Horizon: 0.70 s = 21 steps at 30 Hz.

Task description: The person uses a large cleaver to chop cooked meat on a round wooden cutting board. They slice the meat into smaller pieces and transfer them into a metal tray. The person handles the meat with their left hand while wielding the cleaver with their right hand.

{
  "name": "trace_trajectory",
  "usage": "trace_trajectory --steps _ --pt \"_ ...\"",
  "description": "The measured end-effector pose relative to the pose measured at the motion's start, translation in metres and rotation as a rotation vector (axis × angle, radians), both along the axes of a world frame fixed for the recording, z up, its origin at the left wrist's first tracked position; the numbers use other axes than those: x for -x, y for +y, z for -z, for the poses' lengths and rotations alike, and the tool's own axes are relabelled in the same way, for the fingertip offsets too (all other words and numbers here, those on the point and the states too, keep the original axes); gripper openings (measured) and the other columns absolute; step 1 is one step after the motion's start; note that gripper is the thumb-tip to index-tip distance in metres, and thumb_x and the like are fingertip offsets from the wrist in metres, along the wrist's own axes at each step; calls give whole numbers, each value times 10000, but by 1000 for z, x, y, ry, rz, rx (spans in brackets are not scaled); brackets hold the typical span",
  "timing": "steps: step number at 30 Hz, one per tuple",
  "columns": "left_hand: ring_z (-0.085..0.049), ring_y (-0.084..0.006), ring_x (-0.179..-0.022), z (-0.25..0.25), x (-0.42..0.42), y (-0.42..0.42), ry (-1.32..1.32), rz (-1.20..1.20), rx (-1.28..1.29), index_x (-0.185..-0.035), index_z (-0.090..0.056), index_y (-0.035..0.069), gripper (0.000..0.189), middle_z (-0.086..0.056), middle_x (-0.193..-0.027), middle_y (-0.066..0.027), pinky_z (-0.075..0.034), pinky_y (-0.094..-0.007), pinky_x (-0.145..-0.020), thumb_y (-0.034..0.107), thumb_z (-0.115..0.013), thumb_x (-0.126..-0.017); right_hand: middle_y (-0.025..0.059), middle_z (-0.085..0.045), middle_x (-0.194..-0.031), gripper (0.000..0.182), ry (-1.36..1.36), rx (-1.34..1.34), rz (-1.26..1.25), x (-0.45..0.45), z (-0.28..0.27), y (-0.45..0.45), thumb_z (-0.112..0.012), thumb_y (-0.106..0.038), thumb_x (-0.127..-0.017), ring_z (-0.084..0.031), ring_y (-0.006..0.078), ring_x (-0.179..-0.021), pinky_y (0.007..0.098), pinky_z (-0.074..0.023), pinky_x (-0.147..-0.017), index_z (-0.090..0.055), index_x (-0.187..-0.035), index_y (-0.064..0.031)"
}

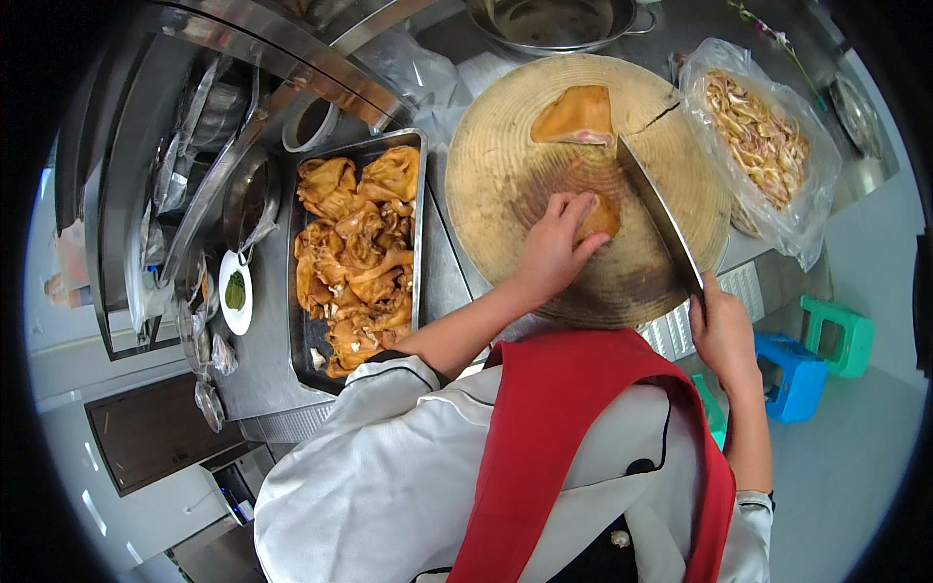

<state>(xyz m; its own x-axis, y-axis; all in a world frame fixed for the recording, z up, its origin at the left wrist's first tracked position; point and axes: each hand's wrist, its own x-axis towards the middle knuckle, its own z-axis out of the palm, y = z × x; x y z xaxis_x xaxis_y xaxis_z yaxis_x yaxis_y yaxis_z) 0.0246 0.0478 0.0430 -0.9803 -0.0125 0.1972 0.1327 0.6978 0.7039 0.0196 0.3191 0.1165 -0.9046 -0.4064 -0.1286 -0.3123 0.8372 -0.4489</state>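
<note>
My left hand rests on a small brown piece of cooked meat on the round wooden chopping block, fingers bent over its left side. In my right hand is the handle of a large knife; its blade slants up and left across the block, right of the meat. The blade's tip is close to a bigger flat piece of brown, skin-on meat near the block's far side. Whether the blade touches the block cannot be told.
A metal tray of brown cooked meat stands left. Sliced meat lies in a plastic bag at right. A steel pan stands beyond the block. Plastic stools stand at lower right. A white plate holds green leaves.
</note>
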Motion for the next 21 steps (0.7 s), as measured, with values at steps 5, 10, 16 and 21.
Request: trace_trajectory --steps 5,10,16,21 --pt "-570 -380 -1084 5 -11 3 14 52 -26 -1340 -490 76 659 -497 -1252 -156 -510 -424 -871 163 -805 -768 253 -620 -692 179 34 -40 -30 -6 -2 0 -566 -83 -879 -618 440 -654 547 -475 -605 -538 -1022 22" --pt "-583 -356 -1059 8 -12 1 52 47 -30 -1367 -443 60 723 -499 -1244 -155 -513 -406 -859 133 -809 -748 251 -614 -682 203 11 -1 -84 -10 1 -6 -571 -85 -879 -616 438 -646 544 -472 -595 -544 -1048 23" --pt "-618 -333 -952 9 -20 -6 14 74 -37 -1301 -479 44 618 -583 -1057 -149 -516 -395 -800 124 -782 -768 254 -609 -676 146 26 32 -82 -13 5 -10 -571 -87 -883 -606 449 -642 556 -466 -597 -525 -983 10" --pt "-622 -354 -1007 17 -11 -9 124 33 5 -1248 -508 30 570 -625 -1120 -170 -507 -430 -862 138 -765 -751 265 -608 -676 162 47 34 -105 -4 6 -21 -573 -93 -884 -610 452 -650 554 -472 -610 -533 -1001 11"
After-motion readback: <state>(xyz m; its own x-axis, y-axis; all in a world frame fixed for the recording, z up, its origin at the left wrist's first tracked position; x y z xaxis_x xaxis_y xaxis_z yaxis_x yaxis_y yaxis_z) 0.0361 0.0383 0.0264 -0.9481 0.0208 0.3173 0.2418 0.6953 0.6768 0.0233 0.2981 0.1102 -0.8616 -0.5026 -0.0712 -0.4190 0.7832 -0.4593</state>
